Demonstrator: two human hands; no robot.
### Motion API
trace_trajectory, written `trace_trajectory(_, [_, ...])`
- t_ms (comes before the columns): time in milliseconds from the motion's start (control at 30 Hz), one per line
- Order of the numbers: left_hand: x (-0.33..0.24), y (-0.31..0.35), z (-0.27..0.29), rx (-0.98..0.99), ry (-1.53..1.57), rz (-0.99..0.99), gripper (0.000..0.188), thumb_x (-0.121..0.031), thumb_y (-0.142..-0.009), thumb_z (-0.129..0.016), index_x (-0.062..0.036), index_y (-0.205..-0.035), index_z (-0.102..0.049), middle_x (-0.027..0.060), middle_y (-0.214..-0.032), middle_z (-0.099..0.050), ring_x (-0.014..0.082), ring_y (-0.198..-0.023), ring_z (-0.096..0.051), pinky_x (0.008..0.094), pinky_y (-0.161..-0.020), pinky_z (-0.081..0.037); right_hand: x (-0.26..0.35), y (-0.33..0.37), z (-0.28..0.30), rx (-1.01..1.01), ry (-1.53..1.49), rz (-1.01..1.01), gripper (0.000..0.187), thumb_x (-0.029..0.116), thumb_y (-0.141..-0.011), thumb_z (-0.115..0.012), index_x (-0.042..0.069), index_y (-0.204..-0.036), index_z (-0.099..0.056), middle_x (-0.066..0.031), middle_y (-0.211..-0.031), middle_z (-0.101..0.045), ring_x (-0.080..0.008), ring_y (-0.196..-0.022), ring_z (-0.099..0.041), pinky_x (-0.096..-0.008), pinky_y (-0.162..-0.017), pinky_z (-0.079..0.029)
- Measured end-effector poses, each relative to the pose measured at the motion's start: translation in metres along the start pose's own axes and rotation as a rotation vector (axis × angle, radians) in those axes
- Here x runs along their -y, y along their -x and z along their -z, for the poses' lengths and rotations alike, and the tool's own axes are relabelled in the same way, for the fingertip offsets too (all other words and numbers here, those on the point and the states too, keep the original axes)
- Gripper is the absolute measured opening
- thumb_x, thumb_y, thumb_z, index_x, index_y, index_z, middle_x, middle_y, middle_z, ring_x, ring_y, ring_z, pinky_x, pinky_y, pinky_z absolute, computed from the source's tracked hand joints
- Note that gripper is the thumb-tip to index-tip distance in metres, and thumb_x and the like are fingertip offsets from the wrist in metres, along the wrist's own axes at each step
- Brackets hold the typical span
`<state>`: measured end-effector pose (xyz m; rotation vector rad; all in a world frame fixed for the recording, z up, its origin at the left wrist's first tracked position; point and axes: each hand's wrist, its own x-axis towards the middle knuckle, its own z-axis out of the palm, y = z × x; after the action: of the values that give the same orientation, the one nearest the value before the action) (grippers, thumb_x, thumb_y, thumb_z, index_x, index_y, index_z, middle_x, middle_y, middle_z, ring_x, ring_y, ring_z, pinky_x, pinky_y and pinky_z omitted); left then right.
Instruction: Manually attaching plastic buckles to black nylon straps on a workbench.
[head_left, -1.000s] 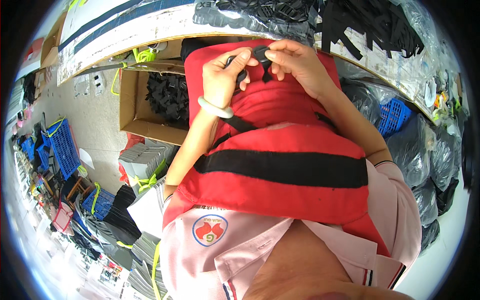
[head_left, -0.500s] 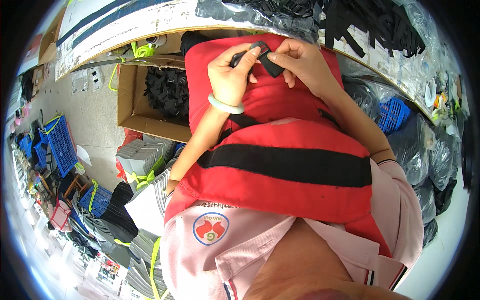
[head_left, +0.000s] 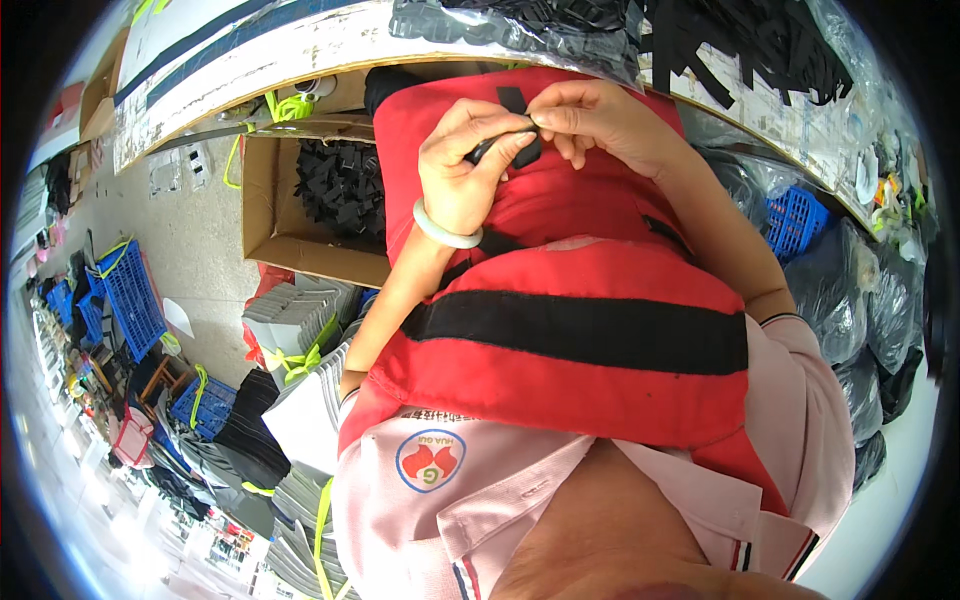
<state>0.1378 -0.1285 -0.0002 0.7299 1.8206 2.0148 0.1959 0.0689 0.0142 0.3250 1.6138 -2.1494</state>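
Webbing, a short flat black strip [head_left: 511,98] that looked like woven fabric, was held above the wearer's lap, its upper end standing clear of the fingers and a wider dark portion showing just below them. The left hand [head_left: 460,165] pinched it near the middle between thumb and forefinger, and also kept a dark, rounded, plastic-looking piece [head_left: 481,151] in its curled fingers. The right hand [head_left: 608,118] met it there, thumb and forefinger pressed together at the strip's edge; whether they gripped the strip itself or something small on it, I cannot tell.

Work on this 1 strip looked partway along: both hands were on it, and it was not yet set down. Whether it already passed through the dark piece was hidden by the fingers.

Beneath the hands spread a bright red cloth apron [head_left: 590,205]. Beside it on the left, an open brown cardboard box [head_left: 265,215] held a heap of small black pieces [head_left: 343,190]; they could have been finished or waiting, and the view did not settle which. Ahead, on a worn white tabletop [head_left: 260,85], lay black parts in clear plastic wrapping [head_left: 510,40] and, farther right, a loose pile of long black straps [head_left: 760,35]. Judging by those piles, much material remained around this single strip, though how much was left to handle could not be told.
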Motion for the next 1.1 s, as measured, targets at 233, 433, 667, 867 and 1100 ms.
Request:
trace_trajectory(233, [-0.015, 0.007, 0.002, 0.082, -0.076, 0.002, 0.016, 0.006, -0.075, -0.073, -0.0016, -0.089, -0.072, 0.0053, -0.091, -0.059, 0.0094, -0.066, -0.056, 0.0211, -0.054, -0.046, -0.003, -0.001, -0.007, -0.2, 0.16, 0.316, 0.023, 0.022, -0.089, -0.065, 0.002, -0.102, -0.067, -0.0023, -0.086, -0.064, -0.0083, -0.073, -0.06, -0.0222, -0.069, -0.05])
trace_trajectory(433, [-0.019, 0.012, 0.004, 0.092, -0.081, -0.06, 0.016, 0.006, -0.074, -0.073, -0.0018, -0.088, -0.072, 0.0057, -0.091, -0.059, 0.0117, -0.071, -0.058, 0.0221, -0.062, -0.047, 0.003, -0.003, -0.008, -0.152, 0.082, 0.194, 0.019, 0.019, -0.087, -0.068, 0.002, -0.096, -0.065, -0.004, -0.087, -0.065, -0.0098, -0.076, -0.061, -0.0232, -0.072, -0.05])
trace_trajectory(667, [-0.055, 0.021, 0.037, 0.173, -0.361, 0.006, 0.017, 0.002, -0.075, -0.074, -0.0021, -0.091, -0.072, 0.0066, -0.088, -0.062, 0.0155, -0.08, -0.061, 0.0257, -0.069, -0.049, -0.018, -0.027, -0.024, -0.082, 0.026, 0.18, 0.017, 0.01, -0.089, -0.064, 0.003, -0.103, -0.058, -0.0034, -0.093, -0.064, -0.0089, -0.082, -0.061, -0.0224, -0.073, -0.049])
trace_trajectory(867, [-0.062, 0.06, 0.139, -0.302, -0.589, 0.416, 0.03, 0.001, -0.081, -0.068, -0.0039, -0.111, -0.066, 0.0058, -0.11, -0.06, 0.0105, -0.071, -0.062, 0.0199, -0.051, -0.048, -0.034, -0.028, -0.038, 0.011, 0.307, 0.161, 0.02, 0.008, -0.093, -0.057, 0.003, -0.113, -0.056, -0.0033, -0.097, -0.062, -0.0078, -0.085, -0.06, -0.0211, -0.074, -0.049])
trace_trajectory(1100, [-0.037, 0.049, 0.055, -0.003, 0.035, 0.43, 0.045, 0.006, -0.08, -0.065, -0.0058, -0.123, -0.06, 0.0057, -0.121, -0.054, 0.0095, -0.069, -0.063, 0.0175, -0.047, -0.046, -0.018, -0.033, -0.072, 0.151, 0.286, 0.128, 0.019, 0.014, -0.094, -0.058, -0.001, -0.104, -0.063, -0.0039, -0.083, -0.064, -0.0083, -0.076, -0.06, -0.0224, -0.064, -0.046])
